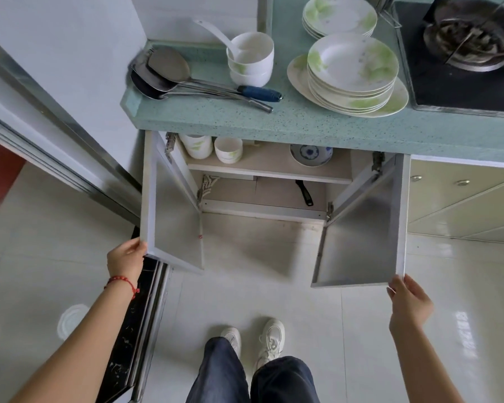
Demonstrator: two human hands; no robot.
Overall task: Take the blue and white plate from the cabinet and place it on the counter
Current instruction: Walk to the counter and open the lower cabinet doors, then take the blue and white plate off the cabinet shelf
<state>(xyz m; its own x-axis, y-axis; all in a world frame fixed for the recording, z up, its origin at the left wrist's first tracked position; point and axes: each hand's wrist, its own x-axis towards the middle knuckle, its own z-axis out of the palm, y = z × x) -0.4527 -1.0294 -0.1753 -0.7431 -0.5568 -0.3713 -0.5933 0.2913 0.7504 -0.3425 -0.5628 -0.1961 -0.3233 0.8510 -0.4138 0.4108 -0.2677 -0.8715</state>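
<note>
The blue and white plate (311,154) lies on the upper shelf of the open cabinet (269,170), towards its right side, partly hidden under the teal counter (303,120). Both cabinet doors stand wide open. My left hand (126,258) grips the lower outer corner of the left door (172,222). My right hand (408,301) holds the lower corner of the right door (361,237). Both hands are far below and in front of the plate.
On the counter lie metal ladles and spatulas (169,74), stacked white bowls with a spoon (250,59) and two stacks of green-patterned plates (352,71). A stove (463,53) sits at right. White cups (213,146) share the upper shelf; a black pan handle (304,193) lies below.
</note>
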